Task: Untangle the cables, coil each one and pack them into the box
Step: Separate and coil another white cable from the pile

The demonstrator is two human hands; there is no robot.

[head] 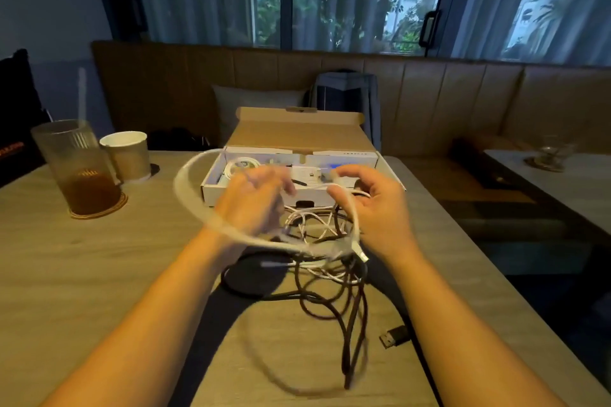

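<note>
My left hand [253, 200] and my right hand [373, 205] are raised above the table in front of the open cardboard box [215, 190]. Both grip a white cable [185, 192] that swings in a wide blurred loop to the left and around under my hands. Its plug end [362, 254] hangs below my right hand. A tangle of white and dark cables [317, 225] hangs and lies beneath my hands. A dark cable [350, 334] trails toward me, its USB plug [395, 336] on the table. A coiled white cable [239, 166] lies inside the box.
A tall glass of brown drink [79, 168] with a straw stands on a coaster at the left, a paper cup [127, 155] beside it. A padded bench [429, 102] runs behind the table. A second table with a glass [549, 155] is at the right.
</note>
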